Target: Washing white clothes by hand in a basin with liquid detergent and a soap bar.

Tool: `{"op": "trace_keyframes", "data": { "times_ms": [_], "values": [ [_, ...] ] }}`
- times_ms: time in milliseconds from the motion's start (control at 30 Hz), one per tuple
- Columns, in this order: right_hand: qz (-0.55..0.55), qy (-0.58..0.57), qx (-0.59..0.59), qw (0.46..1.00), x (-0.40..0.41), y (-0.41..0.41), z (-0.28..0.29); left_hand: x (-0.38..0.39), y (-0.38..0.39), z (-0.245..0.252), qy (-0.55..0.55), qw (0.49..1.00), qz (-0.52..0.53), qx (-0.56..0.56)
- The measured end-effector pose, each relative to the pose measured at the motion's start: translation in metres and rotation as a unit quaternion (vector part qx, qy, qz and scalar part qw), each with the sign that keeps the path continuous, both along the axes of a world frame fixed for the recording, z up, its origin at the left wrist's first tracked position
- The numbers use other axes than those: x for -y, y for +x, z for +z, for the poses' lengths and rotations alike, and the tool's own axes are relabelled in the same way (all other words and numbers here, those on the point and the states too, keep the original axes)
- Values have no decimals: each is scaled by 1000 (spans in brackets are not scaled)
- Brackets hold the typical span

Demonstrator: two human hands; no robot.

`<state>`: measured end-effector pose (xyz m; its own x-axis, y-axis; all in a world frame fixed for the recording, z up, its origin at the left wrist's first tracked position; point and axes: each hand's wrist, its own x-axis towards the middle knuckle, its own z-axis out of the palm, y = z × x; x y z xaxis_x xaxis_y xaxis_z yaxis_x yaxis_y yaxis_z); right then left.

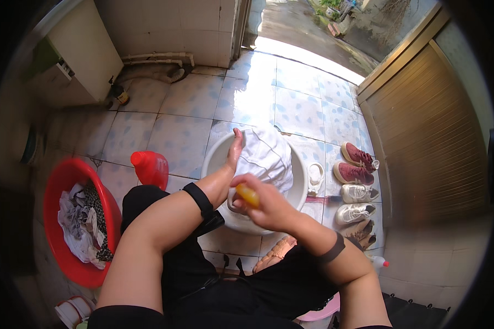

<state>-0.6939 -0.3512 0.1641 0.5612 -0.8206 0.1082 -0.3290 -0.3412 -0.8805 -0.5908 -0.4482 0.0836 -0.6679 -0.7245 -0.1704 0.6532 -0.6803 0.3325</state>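
Observation:
A white basin [301,181] stands on the tiled floor before me, with a white cloth garment [265,158] bunched in it. At the cloth's left edge my left hand [234,150] is raised, its fingers pointing away from me; its palm side rests by the cloth and the grip is partly hidden. My right hand [261,201] is closed around a yellow bar [248,195], which looks like soap, over the near left part of the basin. Part of the cloth and the basin's near inside are hidden by my hands.
To the left are a red bottle [151,168] and a red tub [111,214] of clothes. On the right, a white soap dish [315,177] and a brush [325,199] lie near a row of shoes [356,193]. A dark bottle [120,94] stands by the cabinet [84,49].

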Motion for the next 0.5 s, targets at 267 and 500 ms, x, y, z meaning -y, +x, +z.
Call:
{"op": "trace_keyframes", "data": {
  "times_ms": [267, 500],
  "values": [
    [-267, -171, 41, 948, 35, -17, -10, -6, -3, 8, -6, 998, 34, -56],
    [-379, -142, -67, 912, 89, -31, -24, -14, -23, 16, 52, 998, 28, 5]
  ]
}}
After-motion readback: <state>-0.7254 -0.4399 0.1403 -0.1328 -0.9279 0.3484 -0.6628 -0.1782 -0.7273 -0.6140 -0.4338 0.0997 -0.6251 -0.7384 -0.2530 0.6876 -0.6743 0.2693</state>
